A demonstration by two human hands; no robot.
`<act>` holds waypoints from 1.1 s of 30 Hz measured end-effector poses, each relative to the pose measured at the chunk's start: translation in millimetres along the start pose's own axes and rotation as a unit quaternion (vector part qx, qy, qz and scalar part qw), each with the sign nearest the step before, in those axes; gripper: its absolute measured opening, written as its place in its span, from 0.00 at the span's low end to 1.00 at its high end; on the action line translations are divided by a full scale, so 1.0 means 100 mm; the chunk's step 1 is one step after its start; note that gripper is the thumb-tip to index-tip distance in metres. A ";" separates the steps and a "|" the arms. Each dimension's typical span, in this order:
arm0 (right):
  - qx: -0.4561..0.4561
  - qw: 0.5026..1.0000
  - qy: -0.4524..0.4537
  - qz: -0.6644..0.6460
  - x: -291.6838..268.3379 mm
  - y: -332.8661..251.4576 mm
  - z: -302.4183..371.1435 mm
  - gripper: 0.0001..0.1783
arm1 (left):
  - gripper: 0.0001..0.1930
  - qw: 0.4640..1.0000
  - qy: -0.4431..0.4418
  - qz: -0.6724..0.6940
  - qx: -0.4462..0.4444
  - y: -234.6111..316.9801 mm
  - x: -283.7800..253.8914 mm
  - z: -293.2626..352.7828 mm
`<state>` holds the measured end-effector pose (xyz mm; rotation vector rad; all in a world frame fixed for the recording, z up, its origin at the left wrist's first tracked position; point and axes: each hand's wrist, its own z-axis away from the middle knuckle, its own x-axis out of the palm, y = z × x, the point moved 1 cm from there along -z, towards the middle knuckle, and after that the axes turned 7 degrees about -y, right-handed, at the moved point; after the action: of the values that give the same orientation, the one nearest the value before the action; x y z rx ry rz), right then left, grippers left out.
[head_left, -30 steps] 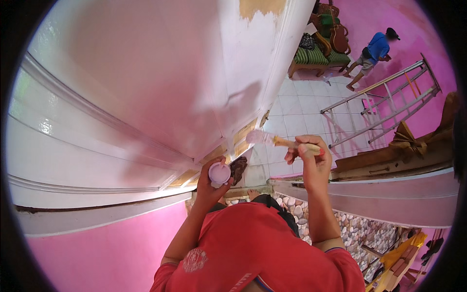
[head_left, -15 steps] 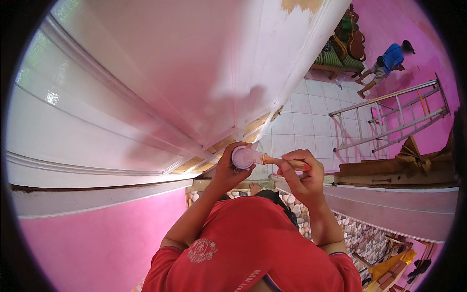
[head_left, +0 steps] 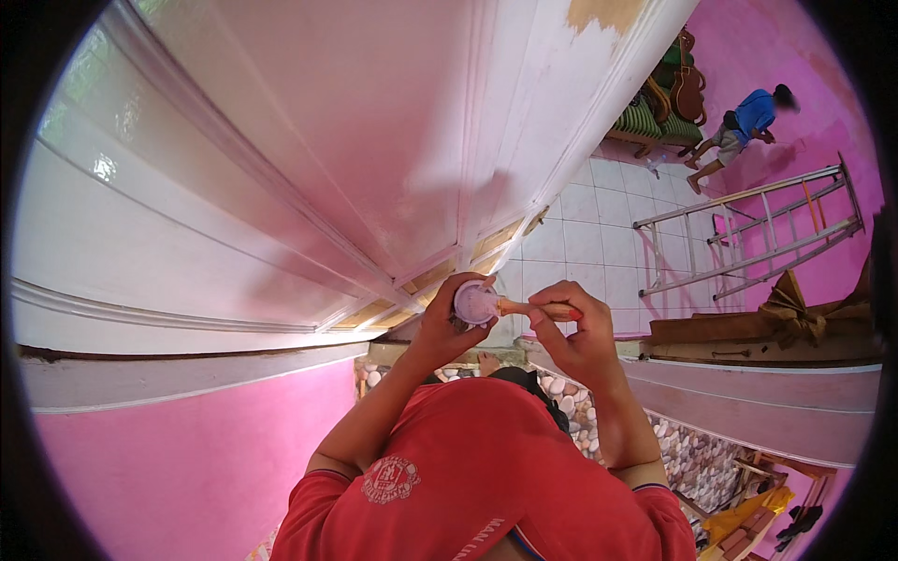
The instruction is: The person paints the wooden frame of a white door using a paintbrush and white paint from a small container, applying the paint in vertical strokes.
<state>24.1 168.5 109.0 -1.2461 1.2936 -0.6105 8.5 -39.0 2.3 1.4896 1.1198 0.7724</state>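
Note:
My left hand (head_left: 443, 329) is wrapped round a small round cup of pale paint (head_left: 462, 301) in front of my chest. My right hand (head_left: 582, 335) pinches the wooden handle of a paintbrush (head_left: 520, 308). The brush lies level, its pale, paint-coated bristles at the mouth of the cup. Close beyond my left hand stands a tall panelled door (head_left: 374, 187), mostly whitish, with bare wood-coloured panels (head_left: 426, 280) along its lower part.
On the right an aluminium ladder (head_left: 748, 224) rests over white floor tiles (head_left: 599, 243). Behind it a person in a blue shirt (head_left: 753, 114) faces the pink wall (head_left: 832, 122), near a green striped sofa (head_left: 636, 122). A brown wooden door (head_left: 748, 337) is at the right.
The brush has tipped into the cup, its bristles now lower inside the mouth. My right hand has shifted slightly left along with it. The view has turned a little.

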 end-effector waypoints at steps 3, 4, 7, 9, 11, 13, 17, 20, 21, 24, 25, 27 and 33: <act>0.004 1.000 0.004 -0.019 -0.01 0.01 0.00 0.08 | 0.33 1.000 0.002 0.012 -0.001 0.00 0.00 0.01; 0.004 0.999 0.011 -0.032 -0.01 0.02 0.01 0.07 | 0.33 1.000 0.003 0.013 -0.001 0.00 0.00 0.01; 0.039 0.994 0.025 -0.097 -0.01 0.06 0.03 0.08 | 0.33 1.000 0.005 0.024 0.000 -0.05 0.00 0.02; 0.029 0.997 0.010 -0.072 -0.02 0.09 0.02 0.08 | 0.33 1.000 0.004 0.018 0.007 -0.02 0.00 0.01; 0.019 0.999 -0.005 -0.047 -0.02 0.10 0.02 0.08 | 0.33 1.000 0.003 0.012 0.013 -0.02 0.00 0.01; 0.048 0.990 0.038 -0.124 -0.01 0.10 0.05 0.07 | 0.34 1.000 0.002 0.022 0.002 -0.03 0.01 0.01; 0.079 0.968 0.098 -0.216 -0.05 0.14 0.04 0.06 | 0.33 1.000 -0.001 0.021 0.020 -0.01 0.00 -0.03; 0.120 0.944 0.144 -0.272 -0.07 0.19 0.03 0.09 | 0.33 1.000 0.001 0.006 0.013 0.05 0.00 -0.05; 0.142 0.930 0.170 -0.294 -0.07 0.22 0.03 0.09 | 0.33 1.000 0.006 0.004 0.007 0.08 0.00 -0.07; 0.171 0.905 0.204 -0.331 -0.05 0.26 0.04 0.09 | 0.33 1.000 0.013 -0.007 -0.018 0.07 -0.01 -0.09; 0.180 0.895 0.213 -0.347 -0.05 0.28 0.05 0.09 | 0.34 0.999 0.013 -0.016 -0.038 0.05 -0.01 -0.10; 0.174 0.890 0.219 -0.360 -0.04 0.31 0.04 0.10 | 0.34 0.999 0.016 -0.014 -0.032 0.03 0.00 -0.13; 0.181 0.876 0.232 -0.383 -0.10 0.44 0.06 0.12 | 0.34 0.999 0.015 -0.038 -0.010 0.02 0.05 -0.23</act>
<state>14.9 192.2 71.3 -1.3116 0.9437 -1.7284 -10.1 -25.9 9.0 1.4147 1.1809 0.7536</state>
